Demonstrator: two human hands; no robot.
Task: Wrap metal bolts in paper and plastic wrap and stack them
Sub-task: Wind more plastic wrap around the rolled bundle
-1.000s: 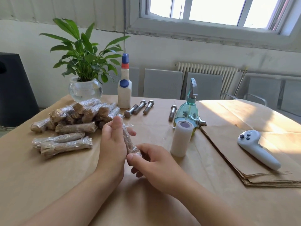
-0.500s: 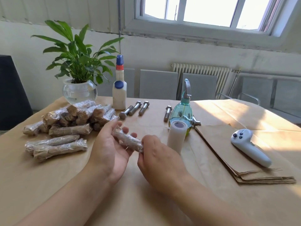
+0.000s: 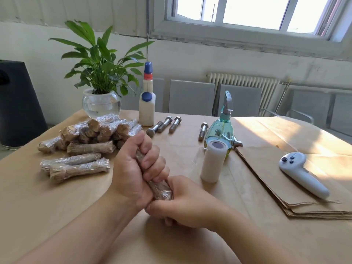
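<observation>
A bolt wrapped in brown paper and clear plastic [image 3: 161,189] stands nearly upright just above the table. My left hand [image 3: 136,168] grips its upper part with all fingers curled round it. My right hand [image 3: 182,202] holds its lower end from the right. A pile of wrapped bolts [image 3: 91,134] lies at the left, with two more wrapped bolts [image 3: 76,165] in front of it. Three bare metal bolts [image 3: 164,124] lie behind my hands, and another bare bolt [image 3: 202,130] lies beside the spray bottle. A white roll of plastic wrap [image 3: 212,161] stands to the right.
A stack of brown paper sheets [image 3: 266,178] lies at the right with a white controller [image 3: 302,174] on it. A teal spray bottle [image 3: 222,128], a white glue bottle [image 3: 146,103] and a potted plant [image 3: 101,88] stand at the back. Brown paper covers the table [image 3: 47,206].
The wrapped bolt has turned from lying across my hands to nearly upright. My left hand has closed fully round it, and my right hand has dropped to its lower end.
</observation>
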